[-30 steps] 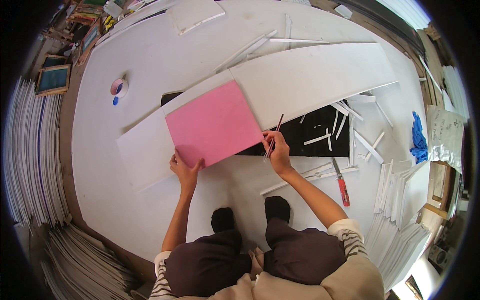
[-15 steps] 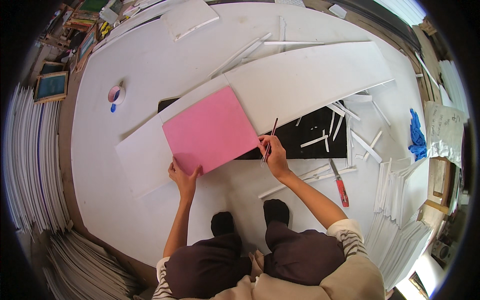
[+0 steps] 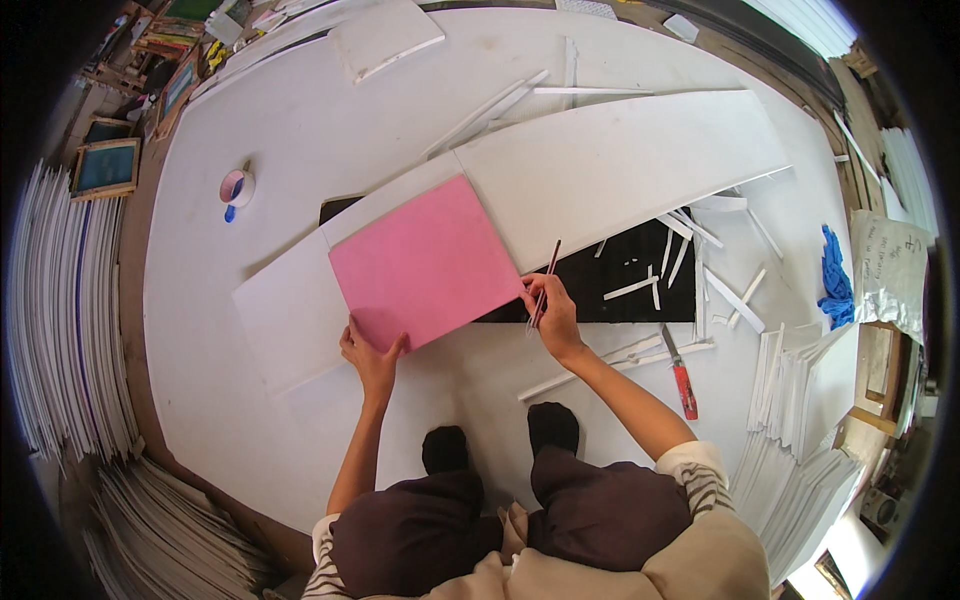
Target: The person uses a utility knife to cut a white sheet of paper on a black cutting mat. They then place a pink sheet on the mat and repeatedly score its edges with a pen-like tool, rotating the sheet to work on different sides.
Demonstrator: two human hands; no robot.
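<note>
A pink rectangular board [image 3: 425, 262] lies tilted across a long white foam sheet [image 3: 620, 150], its far edge near the middle of the sheet. My left hand [image 3: 373, 357] grips the board's near left corner, thumb on top. At the near right corner, my right hand [image 3: 551, 318] is closed round one or more thin dark sticks [image 3: 553, 262], which look like pencils, and its fingertips touch the board. Thin lines mark the sheet beside the board. Partly hidden beneath the sheet is a black mat [image 3: 650, 265].
A red-handled cutter [image 3: 683, 385] lies right of my feet among white offcut strips [image 3: 735, 299]. A mug [image 3: 236, 187] stands at left, a blue crumpled glove [image 3: 835, 280] at right. Stacks of white sheets [image 3: 75, 320] line both sides; another white board [image 3: 385, 40] lies at the back.
The whole view has shifted slightly. Both hands, the board and the sheet keep nearly the same places relative to one another.
</note>
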